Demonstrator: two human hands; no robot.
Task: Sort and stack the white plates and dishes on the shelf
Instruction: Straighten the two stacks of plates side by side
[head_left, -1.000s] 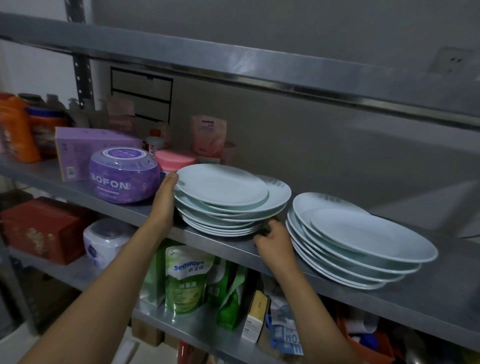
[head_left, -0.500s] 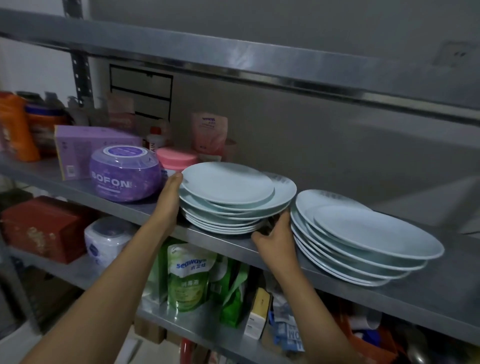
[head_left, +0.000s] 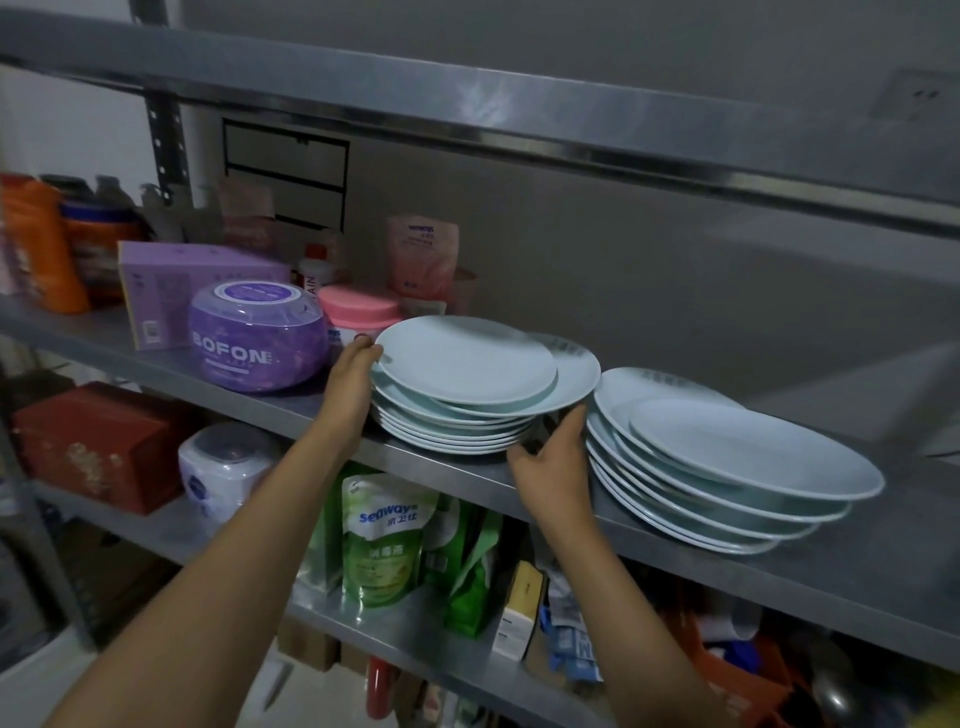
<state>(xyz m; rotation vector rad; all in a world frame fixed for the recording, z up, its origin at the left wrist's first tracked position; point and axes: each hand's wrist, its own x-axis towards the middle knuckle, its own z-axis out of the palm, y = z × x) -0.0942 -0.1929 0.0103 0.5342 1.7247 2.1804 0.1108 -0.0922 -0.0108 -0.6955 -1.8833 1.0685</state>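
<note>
Two uneven stacks of white plates stand on the steel shelf (head_left: 810, 566). The left stack (head_left: 467, 364) holds several plates with a smaller one on top, shifted left. My left hand (head_left: 350, 384) grips this stack's left rim, thumb on the upper plates. My right hand (head_left: 553, 465) holds its lower right edge, fingers tucked under the wider plate. The right stack (head_left: 727, 457) leans, with its plates fanned out toward the right, and neither hand touches it.
A purple round tub (head_left: 257, 343), a pink-lidded jar (head_left: 358, 312), a purple box (head_left: 176, 275) and orange bottles (head_left: 44, 249) crowd the shelf left of the plates. An upper shelf (head_left: 467, 109) hangs overhead. Green refill pouches (head_left: 387, 545) and boxes fill the lower shelf.
Both hands have stayed on the left stack. The stack has shifted slightly toward the back and right, closer to the right stack, and my right hand has slid further under its edge.
</note>
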